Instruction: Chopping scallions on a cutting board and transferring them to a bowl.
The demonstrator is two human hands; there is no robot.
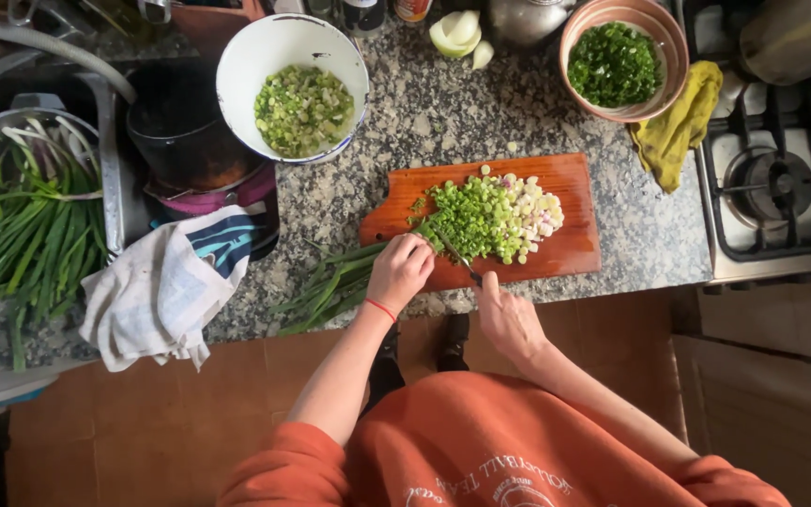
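A white bowl (pixel 292 86) of chopped greens is sitting near the counter's (pixel 443 113) back edge, with a dark pot (pixel 180 127) just beside it at the left edge. A tan bowl (pixel 623 58) of darker herbs is standing toward the back right corner, touching a yellow cloth (pixel 676 127) that is draping toward the stove (pixel 781 178). A striped towel (pixel 166 286) is hanging over the front left edge, and long green stalks (pixel 21 244) are lying in the sink (pixel 110 188).

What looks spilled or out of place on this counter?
Minor strays only: a few chopped scallion bits lie on the granite counter above the cutting board, off the chopped pile. The uncut scallion stalks hang past the counter's front edge. Nothing looks damaged.
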